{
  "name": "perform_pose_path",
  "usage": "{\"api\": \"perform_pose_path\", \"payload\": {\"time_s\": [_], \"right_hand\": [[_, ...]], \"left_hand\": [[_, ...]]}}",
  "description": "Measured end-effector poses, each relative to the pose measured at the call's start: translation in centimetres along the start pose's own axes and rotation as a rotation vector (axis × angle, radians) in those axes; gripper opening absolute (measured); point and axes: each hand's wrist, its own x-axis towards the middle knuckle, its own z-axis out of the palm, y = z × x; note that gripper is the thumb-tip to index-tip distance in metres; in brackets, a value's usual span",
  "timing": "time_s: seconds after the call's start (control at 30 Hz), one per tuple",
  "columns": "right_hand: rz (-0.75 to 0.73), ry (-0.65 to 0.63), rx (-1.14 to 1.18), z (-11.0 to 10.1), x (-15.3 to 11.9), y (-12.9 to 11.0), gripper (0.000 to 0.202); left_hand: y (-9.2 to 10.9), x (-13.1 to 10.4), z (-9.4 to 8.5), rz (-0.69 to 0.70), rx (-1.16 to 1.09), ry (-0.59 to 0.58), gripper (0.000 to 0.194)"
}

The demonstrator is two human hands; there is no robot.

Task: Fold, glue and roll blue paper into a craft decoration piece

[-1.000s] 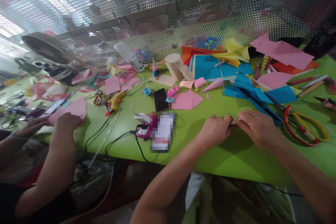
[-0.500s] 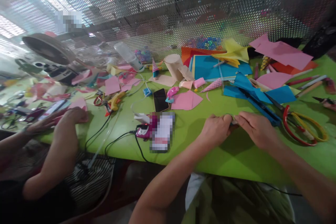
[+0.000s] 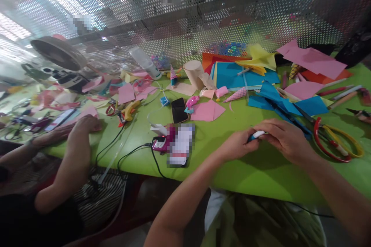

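Note:
Both hands meet over the green table in front of me, around a small blue-and-white piece [image 3: 256, 135]. Its exact kind is not clear; the white end looks rounded and the rest is under my fingers. My left hand [image 3: 238, 143] grips the blue end between thumb and fingers. From the other side, my right hand [image 3: 280, 137] curls over the white end with its thumb beneath. Just right of my right hand lie scissors [image 3: 337, 142] with red and yellow handles, beside a dark blue long-bladed tool [image 3: 286, 115] and blue felt-like sheets [image 3: 313, 104].
A smartphone [image 3: 182, 144] and a magenta device [image 3: 159, 143] with black cables lie left of my hands. Behind are a dark phone [image 3: 179, 110], pink sheets [image 3: 207, 110], a pink cone [image 3: 236, 95] and a beige roll [image 3: 193, 74]. A co-worker's hands [image 3: 87, 123] rest on pink material at left.
My hands have shifted their grip, the right one lifting and turning, so more of the blue-and-white piece shows. The view has moved slightly. The co-worker's hands stay at the pink material.

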Motion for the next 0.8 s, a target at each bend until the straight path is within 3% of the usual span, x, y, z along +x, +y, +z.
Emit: {"api": "perform_pose_path", "payload": {"time_s": [0.2, 0.4, 0.8], "right_hand": [[-0.054, 0.012, -0.133, 0.2, -0.3, 0.2, 0.025], [-0.011, -0.023, -0.136, 0.8, -0.4, 0.2, 0.026], [0.012, -0.047, -0.265, 1.5, -0.4, -0.3, 0.043]], "left_hand": [[0.5, -0.2, -0.3, -0.017, 0.045, -0.034, 0.031], [0.7, -0.1, -0.4, -0.036, 0.148, -0.047, 0.032], [0.0, 0.9, 0.6, -0.007, 0.677, -0.021, 0.028]]}}
